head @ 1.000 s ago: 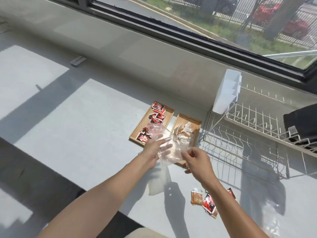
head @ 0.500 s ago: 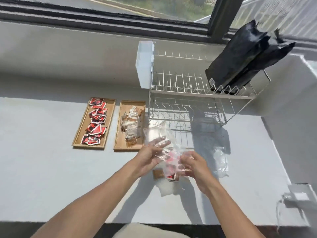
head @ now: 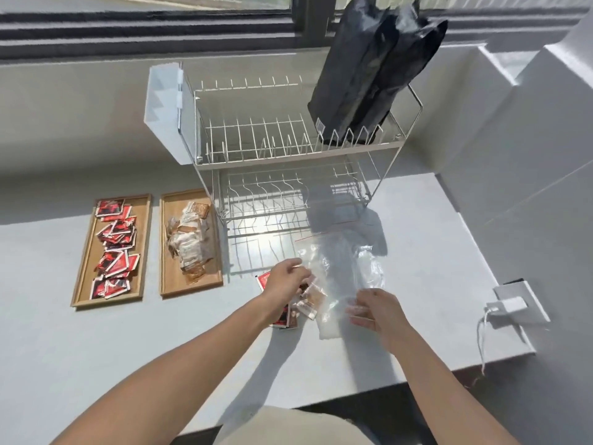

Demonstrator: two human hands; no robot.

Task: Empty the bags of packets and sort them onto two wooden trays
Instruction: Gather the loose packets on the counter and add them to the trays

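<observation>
Plainly, both hands work near the counter's front edge, with bare grey surface open to the left. The left hand point(head: 286, 281) pinches the rim of a crinkled clear bag point(head: 340, 277); the right hand point(head: 373, 311) grips its lower edge. Glossy loose packets point(head: 303, 303) lie under the left hand. Two flat wooden trays sit well left: the red-packet tray point(head: 81, 274) and the tan-packet tray point(head: 165, 252), beside a wire rack point(head: 288, 155).

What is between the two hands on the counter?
In the head view, between the left hand and right hand lie a clear plastic bag and some loose packets.
</observation>
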